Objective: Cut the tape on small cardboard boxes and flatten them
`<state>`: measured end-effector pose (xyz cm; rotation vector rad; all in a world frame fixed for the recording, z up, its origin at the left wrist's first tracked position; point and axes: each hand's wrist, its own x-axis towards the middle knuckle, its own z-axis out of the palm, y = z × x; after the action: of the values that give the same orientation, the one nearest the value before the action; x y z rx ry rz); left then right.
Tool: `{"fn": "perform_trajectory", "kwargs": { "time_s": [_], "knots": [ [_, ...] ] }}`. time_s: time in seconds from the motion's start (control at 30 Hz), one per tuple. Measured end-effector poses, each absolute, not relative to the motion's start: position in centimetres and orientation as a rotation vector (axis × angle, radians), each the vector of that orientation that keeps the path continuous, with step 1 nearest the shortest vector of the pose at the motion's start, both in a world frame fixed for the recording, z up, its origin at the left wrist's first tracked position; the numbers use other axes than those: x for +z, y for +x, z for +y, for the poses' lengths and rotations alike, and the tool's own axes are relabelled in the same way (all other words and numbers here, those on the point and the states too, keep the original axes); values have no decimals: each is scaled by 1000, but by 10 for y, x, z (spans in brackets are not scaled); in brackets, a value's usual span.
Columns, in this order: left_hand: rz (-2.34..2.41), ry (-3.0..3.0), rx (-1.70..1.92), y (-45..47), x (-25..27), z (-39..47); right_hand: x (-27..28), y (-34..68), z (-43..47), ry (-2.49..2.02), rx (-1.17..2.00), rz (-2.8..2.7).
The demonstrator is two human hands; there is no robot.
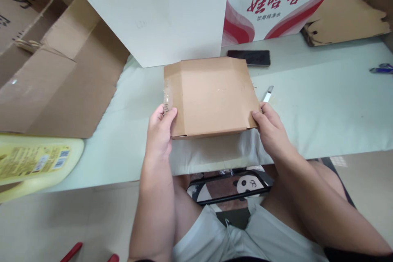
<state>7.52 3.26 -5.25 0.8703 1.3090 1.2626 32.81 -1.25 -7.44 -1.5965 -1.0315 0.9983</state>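
Note:
Between my two hands is a piece of brown cardboard [215,96] with creased side flaps, like a shallow folded carton. Clear tape shows along its left flap. My left hand [161,127] grips the lower left edge, thumb on top and fingers beneath. On the opposite side, my right hand [270,125] pinches the lower right corner, its fingertips partly hidden under the card. Just beyond that hand lies a small knife [268,93] with a pale handle, partly hidden. A dark phone [250,57] rests behind the cardboard's upper right corner.
White boxes [172,20] and a red-lettered carton [276,8] stand along the back. Large cardboard sheets [70,69] and a yellow jug [39,161] take up the left. At right are torn cardboard [346,16] and a blue item [382,68]. The cloth-covered table [331,110] ends before my lap.

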Motion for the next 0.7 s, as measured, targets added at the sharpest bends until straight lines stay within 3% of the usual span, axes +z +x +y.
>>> {"fn": "perform_trajectory", "kwargs": {
  "time_s": [0.7],
  "knots": [
    [1316, 825, 1286, 77, -52, 33, -74, 327, -13, -1595, 1043, -968]
  ]
}}
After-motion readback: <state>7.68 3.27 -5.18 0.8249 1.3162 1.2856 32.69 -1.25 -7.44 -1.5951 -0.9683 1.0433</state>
